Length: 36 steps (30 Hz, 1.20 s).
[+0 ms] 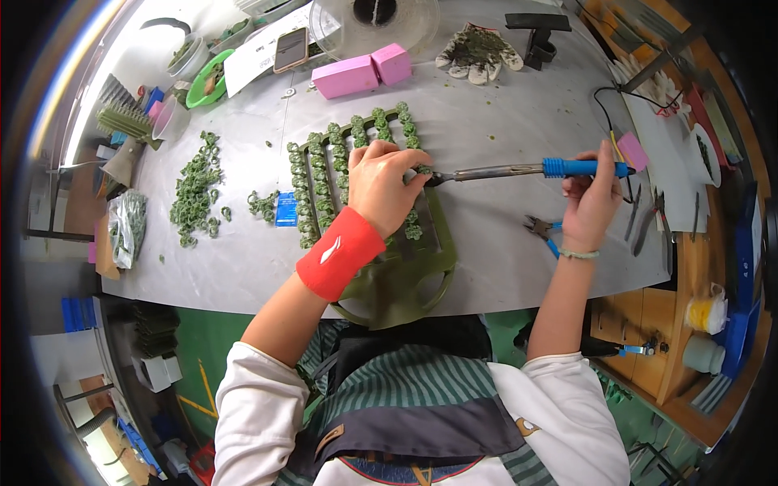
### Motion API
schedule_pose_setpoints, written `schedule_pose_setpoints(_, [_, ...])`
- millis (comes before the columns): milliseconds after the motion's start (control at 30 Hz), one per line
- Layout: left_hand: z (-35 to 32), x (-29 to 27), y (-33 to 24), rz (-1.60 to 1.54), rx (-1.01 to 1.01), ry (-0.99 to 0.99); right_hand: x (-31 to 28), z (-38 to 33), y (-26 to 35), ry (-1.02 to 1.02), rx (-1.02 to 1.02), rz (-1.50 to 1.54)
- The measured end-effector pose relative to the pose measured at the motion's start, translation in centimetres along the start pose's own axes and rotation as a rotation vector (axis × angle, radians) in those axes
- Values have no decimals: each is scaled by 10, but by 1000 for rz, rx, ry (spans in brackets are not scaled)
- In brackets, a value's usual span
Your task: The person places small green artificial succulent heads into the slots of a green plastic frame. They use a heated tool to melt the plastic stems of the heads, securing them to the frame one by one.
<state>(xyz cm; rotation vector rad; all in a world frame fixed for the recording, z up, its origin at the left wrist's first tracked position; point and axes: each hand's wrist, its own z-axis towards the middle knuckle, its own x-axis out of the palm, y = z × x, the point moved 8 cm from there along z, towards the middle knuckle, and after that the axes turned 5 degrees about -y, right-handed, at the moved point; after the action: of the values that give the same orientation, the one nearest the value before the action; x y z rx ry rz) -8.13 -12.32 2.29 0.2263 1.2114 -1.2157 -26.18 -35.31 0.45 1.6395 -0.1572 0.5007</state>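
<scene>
Gripping blue-handled soldering iron (531, 170) with right hand (592, 198), tip (438, 178) toward nine o'clock, left hand (382, 185) pinching small green cluster (423, 169) over olive-green rack (401, 279), table edge (506, 309) at six, bare tabletop (494, 235) at four.

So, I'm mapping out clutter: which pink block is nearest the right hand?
The lone block, by the held tool's blue handle; the other two sit together near the phone.
</scene>
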Motion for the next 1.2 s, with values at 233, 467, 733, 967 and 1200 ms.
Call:
schedule_pose_setpoints(233, [-5,-7,8,46,5,-24,2,-4,9,-7,-42,-37])
schedule_pose_setpoints(467, [8,-24,26,-315,-43,-6,-13,2,32,-19,-63,-69])
schedule_pose_setpoints(733, [-62,-105,191,464,-289,192,-11,-1,28,-12,-36,-78])
schedule_pose_setpoints(967, [-101,-119,239,-310,-693,-142,-2,-6,32,34,-58,-63])
schedule_pose_setpoints(1200, [-86,-113,198,-1002,-889,-143,-11,-5,40,6,-78,-69])
